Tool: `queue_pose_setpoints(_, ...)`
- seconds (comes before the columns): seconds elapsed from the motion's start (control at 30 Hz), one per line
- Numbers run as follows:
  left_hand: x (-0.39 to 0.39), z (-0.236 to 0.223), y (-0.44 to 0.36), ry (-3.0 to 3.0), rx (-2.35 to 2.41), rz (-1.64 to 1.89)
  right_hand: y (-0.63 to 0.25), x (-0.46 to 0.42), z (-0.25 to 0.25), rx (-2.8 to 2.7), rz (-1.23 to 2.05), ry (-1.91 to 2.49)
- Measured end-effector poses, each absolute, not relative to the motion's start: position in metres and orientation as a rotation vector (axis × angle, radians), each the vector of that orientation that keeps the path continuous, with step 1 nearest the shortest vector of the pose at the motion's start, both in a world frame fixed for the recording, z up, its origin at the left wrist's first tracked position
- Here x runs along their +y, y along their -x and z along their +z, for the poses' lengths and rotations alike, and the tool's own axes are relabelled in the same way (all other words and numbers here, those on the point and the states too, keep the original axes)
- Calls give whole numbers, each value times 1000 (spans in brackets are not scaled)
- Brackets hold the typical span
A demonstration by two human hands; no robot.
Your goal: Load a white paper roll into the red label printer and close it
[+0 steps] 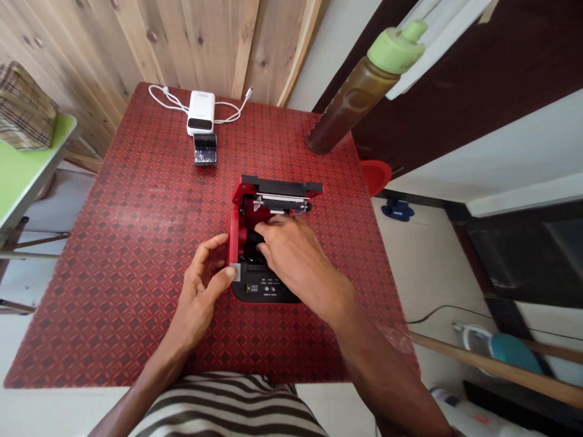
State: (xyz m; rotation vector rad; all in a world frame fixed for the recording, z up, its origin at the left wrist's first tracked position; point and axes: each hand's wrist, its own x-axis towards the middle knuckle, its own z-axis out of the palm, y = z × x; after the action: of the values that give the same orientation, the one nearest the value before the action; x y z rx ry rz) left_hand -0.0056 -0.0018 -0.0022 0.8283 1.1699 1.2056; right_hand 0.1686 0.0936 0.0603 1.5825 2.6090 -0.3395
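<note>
In the head view, your right hand (291, 246) is covering much of the inside of the red-and-black device (234, 227); a dark piece (252, 246) in there is showing only partly. The markings on its front panel (272, 285) are coming out too small to read, and the striped garment (237, 406) is running off the bottom edge.

The device is sitting near the middle of the patterned red table (136, 273), its lid (282, 185) standing raised at the back. Bare tabletop is stretching along its left side and behind it, up to the white power bank (201, 109) and, near the far right corner, the bottle (355, 91).

Your left hand (200, 288) is touching the device's left side, thumb on the front corner, fingers loosely curled — whether it is gripping, I cannot tell. Your right fingers are bending down inside — their hold is staying unclear, too.
</note>
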Motion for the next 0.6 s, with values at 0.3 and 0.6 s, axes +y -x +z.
queue_pose_setpoints(0.3, -1, -1, 4, -801, 1191, 1204, -205, 70, 82, 2949, -910, -1491)
queue_pose_setpoints(0.6, -2, -6, 7, -834, 1157, 1223, -212, 64, 77, 2959, -1089, -1349)
